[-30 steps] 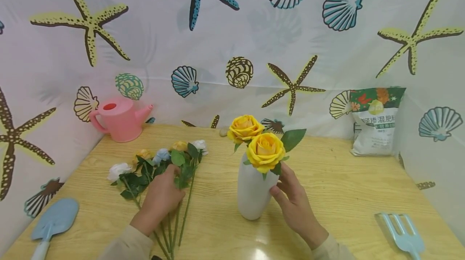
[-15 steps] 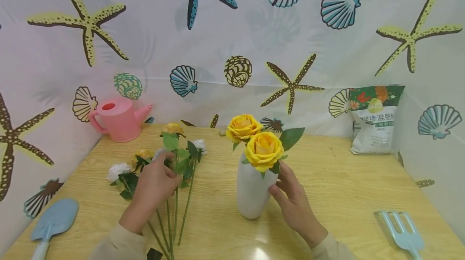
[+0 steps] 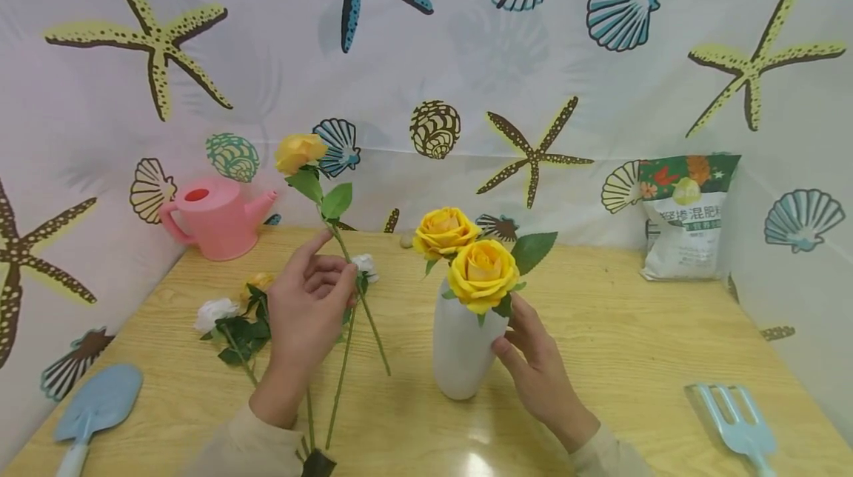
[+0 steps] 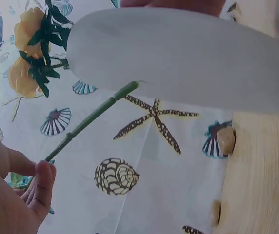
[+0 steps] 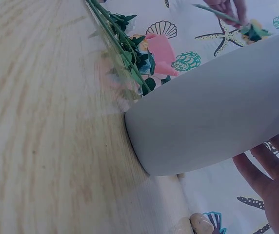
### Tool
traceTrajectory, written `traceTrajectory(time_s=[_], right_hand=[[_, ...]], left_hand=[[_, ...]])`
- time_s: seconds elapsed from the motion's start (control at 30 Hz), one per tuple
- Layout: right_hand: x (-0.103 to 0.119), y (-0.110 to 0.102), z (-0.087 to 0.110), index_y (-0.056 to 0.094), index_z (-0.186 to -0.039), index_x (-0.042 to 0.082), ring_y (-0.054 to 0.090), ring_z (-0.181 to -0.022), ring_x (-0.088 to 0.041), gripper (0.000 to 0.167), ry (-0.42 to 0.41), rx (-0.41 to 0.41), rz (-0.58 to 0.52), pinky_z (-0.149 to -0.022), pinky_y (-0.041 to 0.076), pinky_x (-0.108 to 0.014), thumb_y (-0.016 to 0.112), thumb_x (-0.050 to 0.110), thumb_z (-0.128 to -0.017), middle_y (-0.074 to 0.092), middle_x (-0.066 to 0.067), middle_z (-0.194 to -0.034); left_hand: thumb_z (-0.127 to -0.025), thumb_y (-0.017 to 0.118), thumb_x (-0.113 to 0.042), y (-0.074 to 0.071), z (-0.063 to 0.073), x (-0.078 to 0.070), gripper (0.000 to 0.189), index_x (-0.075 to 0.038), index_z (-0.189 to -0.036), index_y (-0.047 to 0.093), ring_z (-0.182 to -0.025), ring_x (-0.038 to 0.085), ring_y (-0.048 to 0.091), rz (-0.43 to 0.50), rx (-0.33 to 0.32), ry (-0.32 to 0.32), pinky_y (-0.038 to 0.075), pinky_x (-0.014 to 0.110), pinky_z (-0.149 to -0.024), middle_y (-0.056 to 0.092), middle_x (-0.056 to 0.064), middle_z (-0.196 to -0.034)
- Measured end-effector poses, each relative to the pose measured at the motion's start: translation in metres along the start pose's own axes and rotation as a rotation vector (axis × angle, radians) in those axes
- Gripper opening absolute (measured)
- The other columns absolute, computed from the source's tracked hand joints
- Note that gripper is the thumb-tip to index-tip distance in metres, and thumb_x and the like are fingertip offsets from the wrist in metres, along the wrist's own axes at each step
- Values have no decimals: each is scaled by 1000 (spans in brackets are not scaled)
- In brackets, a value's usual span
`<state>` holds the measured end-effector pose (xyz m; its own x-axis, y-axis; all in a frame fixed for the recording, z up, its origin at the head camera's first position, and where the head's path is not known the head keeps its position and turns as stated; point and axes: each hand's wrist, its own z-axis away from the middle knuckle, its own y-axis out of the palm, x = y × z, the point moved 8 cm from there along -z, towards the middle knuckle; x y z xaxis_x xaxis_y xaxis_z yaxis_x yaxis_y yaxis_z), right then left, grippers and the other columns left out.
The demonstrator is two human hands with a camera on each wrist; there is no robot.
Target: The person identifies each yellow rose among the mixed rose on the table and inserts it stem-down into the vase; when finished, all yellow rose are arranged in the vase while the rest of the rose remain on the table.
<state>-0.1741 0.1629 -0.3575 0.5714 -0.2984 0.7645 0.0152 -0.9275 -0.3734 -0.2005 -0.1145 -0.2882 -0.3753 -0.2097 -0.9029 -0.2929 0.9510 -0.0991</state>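
My left hand pinches the green stem of a yellow rose, lifted above the table in the head view. The stem slants down to the right, its cut end left of the vase. In the left wrist view the stem sticks out from thumb and fingers. My right hand grips the right side of a white vase, thumb in front and fingers partly hidden behind. The vase stands on the table with two yellow roses in its mouth.
Left of the vase lie white roses and a yellow rose, partly hidden. A pink watering can stands back left, a fertilizer bag back right. A blue trowel lies left, a blue hand fork right.
My left hand has drawn a yellow rose up out of the lying flowers and raised it, its stem end swinging right toward the vase. The right hand stays on the vase.
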Motion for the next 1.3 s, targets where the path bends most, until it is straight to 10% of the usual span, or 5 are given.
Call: traceTrajectory(time_s=[0.3,0.5,0.93,1.3], right_hand=[[0,1,1,32,-157,11,48,-133,3,59,-5,5,-11,-98,54,-25,54,2,-102,40,18,-155],[2,0,1,32,-157,11,48,-134,2,59,-17,6,-12,-98,54,-27,54,2,-102,40,17,-155],[1,0,0,33,-156,11,48,-133,3,59,-6,-1,-18,-98,53,-25,55,2,-102,40,19,-155],[2,0,0,33,-156,11,50,-133,0,59,-25,5,-37,-98,54,-27,54,2,-102,41,13,-155]], left_hand=[[-93,65,8,15,6,-27,43,2,-131,46,-65,13,63,497,-218,127,57,21,-58,63,3,-86],[-94,64,6,10,6,-39,41,-3,-128,43,-65,19,63,672,-342,222,56,25,-58,59,9,-87],[-92,65,9,14,11,-58,43,-1,-127,42,-68,21,63,688,-424,400,56,27,-60,60,9,-90],[-94,66,3,45,18,-64,41,12,-125,39,-76,14,65,509,-169,514,57,23,-66,59,3,-96]])
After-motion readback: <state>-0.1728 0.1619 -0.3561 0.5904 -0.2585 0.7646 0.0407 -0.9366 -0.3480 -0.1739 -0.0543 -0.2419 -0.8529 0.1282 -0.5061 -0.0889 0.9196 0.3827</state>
